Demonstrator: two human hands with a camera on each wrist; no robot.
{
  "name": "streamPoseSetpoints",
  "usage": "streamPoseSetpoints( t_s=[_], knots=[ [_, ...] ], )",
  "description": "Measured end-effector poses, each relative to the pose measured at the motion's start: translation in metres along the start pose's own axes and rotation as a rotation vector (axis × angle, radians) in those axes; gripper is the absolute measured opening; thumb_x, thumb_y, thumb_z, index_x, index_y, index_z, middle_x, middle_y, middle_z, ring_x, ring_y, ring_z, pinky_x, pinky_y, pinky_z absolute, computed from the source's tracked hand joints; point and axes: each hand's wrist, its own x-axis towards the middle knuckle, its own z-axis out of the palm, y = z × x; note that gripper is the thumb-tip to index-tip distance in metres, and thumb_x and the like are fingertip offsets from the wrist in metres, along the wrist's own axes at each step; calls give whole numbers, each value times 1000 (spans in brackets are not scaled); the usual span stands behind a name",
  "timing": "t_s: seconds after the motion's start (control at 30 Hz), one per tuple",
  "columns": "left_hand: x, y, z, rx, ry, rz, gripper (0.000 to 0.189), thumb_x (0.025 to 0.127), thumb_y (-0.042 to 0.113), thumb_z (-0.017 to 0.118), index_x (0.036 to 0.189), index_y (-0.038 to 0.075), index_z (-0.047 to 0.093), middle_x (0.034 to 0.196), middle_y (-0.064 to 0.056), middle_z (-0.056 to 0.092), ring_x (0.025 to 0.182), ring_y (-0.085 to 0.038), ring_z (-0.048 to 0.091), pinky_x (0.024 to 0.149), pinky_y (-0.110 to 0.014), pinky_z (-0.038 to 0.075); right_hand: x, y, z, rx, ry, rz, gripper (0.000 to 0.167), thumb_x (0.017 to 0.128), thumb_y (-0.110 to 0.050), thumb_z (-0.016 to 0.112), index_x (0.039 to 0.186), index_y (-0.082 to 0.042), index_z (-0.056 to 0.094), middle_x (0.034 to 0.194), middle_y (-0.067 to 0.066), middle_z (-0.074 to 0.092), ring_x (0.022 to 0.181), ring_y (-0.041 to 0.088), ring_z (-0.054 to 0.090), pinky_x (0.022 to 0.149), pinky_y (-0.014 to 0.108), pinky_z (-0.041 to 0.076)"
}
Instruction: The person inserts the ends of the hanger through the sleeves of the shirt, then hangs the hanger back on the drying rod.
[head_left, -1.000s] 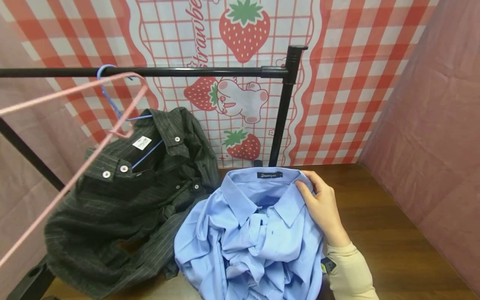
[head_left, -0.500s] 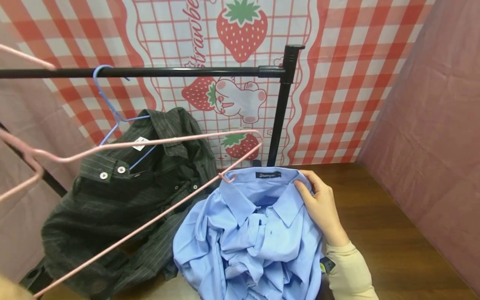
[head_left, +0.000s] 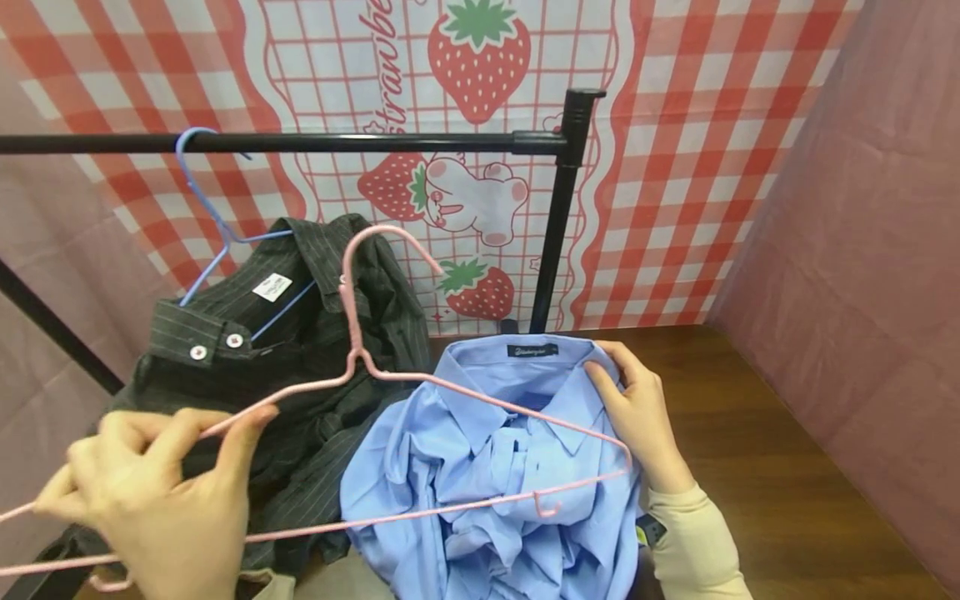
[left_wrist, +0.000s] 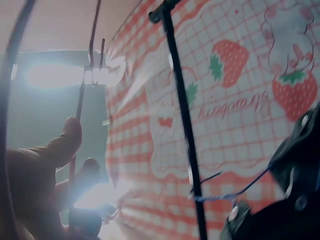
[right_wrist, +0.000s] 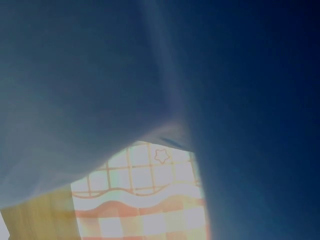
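Observation:
My left hand pinches the left shoulder of a pink clothes hanger between thumb and fingers. The hanger's hook points up, and its right half passes in front of a light blue shirt. My right hand grips that shirt by the right side of its collar, thumb in front. The shirt is bunched below the collar, its dark label showing at the neck. In the left wrist view the thumb and fingers hold the hanger's thin bar. Blue cloth fills most of the right wrist view, hiding the right hand there.
A black rail crosses the back and joins an upright post. From it a blue hanger carries a dark pinstriped shirt at left. The wooden tabletop extends to the right, with a strawberry-print checked cloth behind.
The left hand has come into view at the lower left. The pink hanger has swung rightward and down, and its hook is now visible. The right hand keeps its hold on the collar.

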Motion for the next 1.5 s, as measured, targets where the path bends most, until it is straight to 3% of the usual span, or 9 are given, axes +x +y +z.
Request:
streamPoseSetpoints(
  t_s=[0.17,0.37,0.5,0.63,0.83,1.07,1.2,1.33,1.5],
  knots=[
    [-4,9,13,-86,-143,52,52,75,53,62,68,2,67,62,-14,50,63,-28,42,78,-29,22,1,22,5,5,-7,20,18,83,-1,62,101,-5,64,89,9,66,76,-4,50,68,10,37],
    [-8,18,25,-85,-246,193,46,88,45,52,72,4,65,55,-6,49,51,-22,42,57,-38,27,2,34,6,35,-10,13,19,84,-6,63,102,-10,65,91,3,66,79,-3,52,71,10,38],
    [-12,23,30,-96,-354,233,26,88,29,58,76,7,65,59,-2,54,49,-20,48,49,-35,32,1,34,8,39,1,18,19,84,-6,63,102,-10,65,90,4,66,80,-4,52,72,10,38],
    [-19,26,42,-188,-455,254,8,84,5,61,90,7,66,73,-2,61,59,-16,57,50,-34,40,0,35,8,33,8,25,20,83,-6,64,102,-11,65,89,3,66,79,-4,51,72,9,37],
    [-30,25,61,-286,-546,195,25,83,-6,54,99,9,65,77,0,56,68,-10,53,57,-30,42,-1,35,7,26,-2,-4,19,84,-7,63,102,-12,65,93,3,66,83,-3,52,76,9,38],
    [-36,30,71,-241,-769,81,9,88,17,57,87,16,66,69,8,42,59,-5,40,53,-23,34,-1,34,6,19,-22,28,19,84,-6,63,102,-10,64,94,4,66,83,-4,51,75,9,38],
    [-38,36,75,-268,-862,62,15,83,31,64,76,19,60,67,7,38,58,-5,37,52,-22,31,-1,36,7,20,-25,48,19,84,-6,63,103,-9,64,93,5,66,80,-3,51,72,10,38],
    [-38,41,79,-328,-841,29,25,77,34,71,65,20,53,64,9,35,57,-5,35,51,-21,29,-1,38,8,20,-18,44,19,84,-5,63,102,-10,64,92,4,66,80,-2,51,72,10,38],
    [-34,45,83,-491,-783,-18,21,84,24,64,66,18,56,60,11,35,52,-3,34,47,-20,29,-1,35,7,42,-12,9,18,85,-5,62,102,-8,64,92,6,66,82,-3,52,74,9,38]
  ],
)
